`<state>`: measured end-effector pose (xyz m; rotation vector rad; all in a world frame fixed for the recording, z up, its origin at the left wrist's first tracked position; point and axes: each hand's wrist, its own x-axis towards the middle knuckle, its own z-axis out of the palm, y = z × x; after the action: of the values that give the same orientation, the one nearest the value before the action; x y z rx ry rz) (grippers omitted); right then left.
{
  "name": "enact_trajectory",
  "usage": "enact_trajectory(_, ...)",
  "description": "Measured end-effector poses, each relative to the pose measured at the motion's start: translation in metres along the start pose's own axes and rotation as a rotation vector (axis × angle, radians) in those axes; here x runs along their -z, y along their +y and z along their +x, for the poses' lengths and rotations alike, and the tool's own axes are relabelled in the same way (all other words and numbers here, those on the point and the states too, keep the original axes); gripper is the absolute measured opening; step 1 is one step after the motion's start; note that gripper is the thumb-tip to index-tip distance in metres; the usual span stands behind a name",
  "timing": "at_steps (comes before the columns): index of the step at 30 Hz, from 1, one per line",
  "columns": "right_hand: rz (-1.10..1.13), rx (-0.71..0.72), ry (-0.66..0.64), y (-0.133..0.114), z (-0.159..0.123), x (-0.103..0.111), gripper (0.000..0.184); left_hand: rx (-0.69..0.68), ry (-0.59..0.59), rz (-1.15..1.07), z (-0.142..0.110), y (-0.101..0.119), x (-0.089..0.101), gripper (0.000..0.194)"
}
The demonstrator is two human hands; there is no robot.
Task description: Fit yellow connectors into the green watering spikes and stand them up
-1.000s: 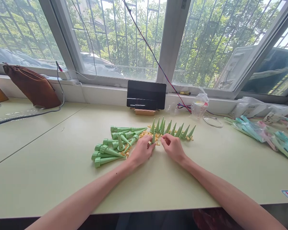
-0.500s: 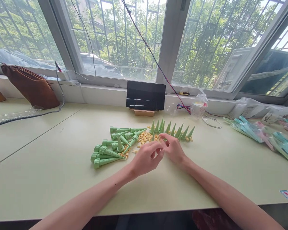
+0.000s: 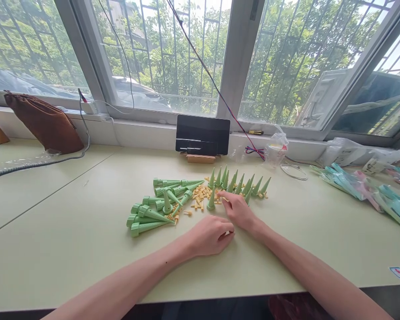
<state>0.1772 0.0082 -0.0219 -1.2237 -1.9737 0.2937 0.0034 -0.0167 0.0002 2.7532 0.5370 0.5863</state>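
My left hand rests on the table with its fingers curled and thumb drawn in. Whatever it may hold is hidden. My right hand reaches to the edge of a pile of small yellow plastic pieces. Its fingertips are close together there, and I cannot make out what is between them. One green plastic cone stands upright just left of the right fingertips. Beyond that hand stand several upright green spikes, some with yellow pieces at their base. More green spikes lie in a heap at the left.
A black tablet leans on a brown stand at the back. A brown drawstring bag and a dark cable are at the left. Plastic-wrapped pastel items lie at the right, and a coiled white cable behind.
My left hand has moved down and slightly right, away from the pile, onto the table. My right hand has shifted slightly lower and left, its fingertips now at the yellow pieces.
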Motion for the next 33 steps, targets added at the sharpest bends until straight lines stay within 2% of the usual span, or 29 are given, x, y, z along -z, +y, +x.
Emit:
enact_trajectory(5,0.003,-0.024,0.036,0.000,0.001,0.000,0.027,-0.002,0.000,0.003,0.000,0.000,-0.001,0.022)
enact_trajectory(17,-0.084,-0.049,-0.042,-0.002,0.002,0.003,0.025,0.001,0.002,-0.002,0.000,-0.001,-0.001,0.022)
enact_trajectory(22,-0.085,-0.045,-0.037,-0.001,0.001,0.001,0.024,0.007,0.002,0.019,-0.001,-0.001,-0.002,0.021)
enact_trajectory(27,-0.037,-0.031,0.031,-0.003,0.002,0.001,0.021,0.014,-0.010,0.018,-0.001,-0.001,-0.001,0.022)
enact_trajectory(33,0.045,-0.027,0.187,-0.012,0.003,0.005,0.017,0.043,0.008,-0.037,0.000,0.000,0.000,0.027)
